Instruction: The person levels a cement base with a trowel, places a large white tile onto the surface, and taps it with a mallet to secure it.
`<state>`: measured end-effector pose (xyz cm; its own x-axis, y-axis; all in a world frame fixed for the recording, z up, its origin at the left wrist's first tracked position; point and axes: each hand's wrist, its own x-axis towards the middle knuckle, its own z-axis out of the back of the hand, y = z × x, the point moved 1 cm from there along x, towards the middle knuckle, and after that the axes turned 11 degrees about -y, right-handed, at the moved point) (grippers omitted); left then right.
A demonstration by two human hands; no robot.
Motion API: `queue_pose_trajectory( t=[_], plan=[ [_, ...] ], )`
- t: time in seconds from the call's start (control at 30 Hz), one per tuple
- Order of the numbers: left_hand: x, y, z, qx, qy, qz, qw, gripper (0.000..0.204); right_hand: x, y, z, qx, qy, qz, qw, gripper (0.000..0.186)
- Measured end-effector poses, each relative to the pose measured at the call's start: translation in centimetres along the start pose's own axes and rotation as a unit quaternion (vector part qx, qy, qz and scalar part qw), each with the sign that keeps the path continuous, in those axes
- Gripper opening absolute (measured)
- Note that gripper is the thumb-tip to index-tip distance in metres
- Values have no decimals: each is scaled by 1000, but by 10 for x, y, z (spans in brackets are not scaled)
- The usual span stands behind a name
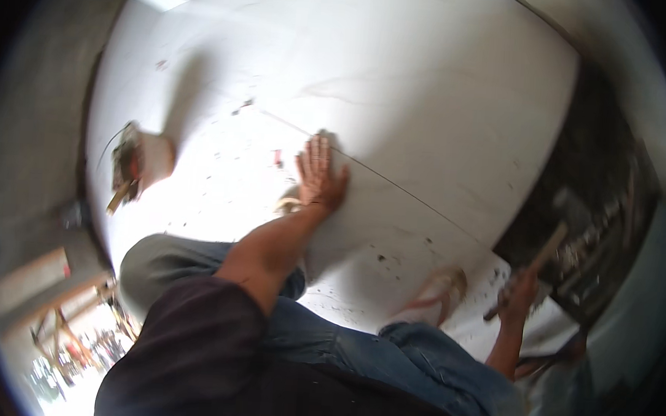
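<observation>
My left hand (321, 175) lies flat with fingers spread on the large white floor tiles (430, 115), beside a thin dark joint line (414, 195) between two of them. Nothing is in that hand. Off to the right, my right hand (522, 290) is closed around the wooden handle of a hammer (552, 246). The hammer's pale head is blurred, above a dark unpaved strip (529, 235). Part of my right forearm is hidden behind my bent knee.
At the left stands a pale bucket (157, 159) with a wooden-handled tool (118, 197) at it. Dark crumbs (382, 258) dot the tiles. My sandalled right foot (442, 295) rests on them. Another foot (568, 350) appears at the lower right. A grey wall (44, 137) borders the left.
</observation>
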<state>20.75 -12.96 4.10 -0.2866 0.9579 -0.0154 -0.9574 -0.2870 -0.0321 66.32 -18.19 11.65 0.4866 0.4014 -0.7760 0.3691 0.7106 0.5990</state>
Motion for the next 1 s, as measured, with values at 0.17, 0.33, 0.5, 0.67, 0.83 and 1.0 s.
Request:
queue_pose_trajectory(
  t=[0.17,0.33,0.5,0.67,0.83,1.0],
  plan=[
    [17,-9,5,-39,-56,158,985,84,-32,-21,-19,-13,-49,-10,999,47],
    [15,-13,10,-69,-54,175,981,85,-27,-19,-18,-33,-26,-37,998,47],
    [17,-14,11,-78,-33,168,982,86,-26,-19,-27,-30,-33,-20,999,46],
    [31,-20,9,-77,-52,149,984,86,-28,-6,-34,-9,-120,27,992,48],
    [118,-53,18,-100,-12,94,991,79,-9,-3,-24,30,-158,16,987,47],
    [249,-119,3,-104,-59,-127,985,75,-11,-8,-20,8,-217,13,976,43]
  ],
)
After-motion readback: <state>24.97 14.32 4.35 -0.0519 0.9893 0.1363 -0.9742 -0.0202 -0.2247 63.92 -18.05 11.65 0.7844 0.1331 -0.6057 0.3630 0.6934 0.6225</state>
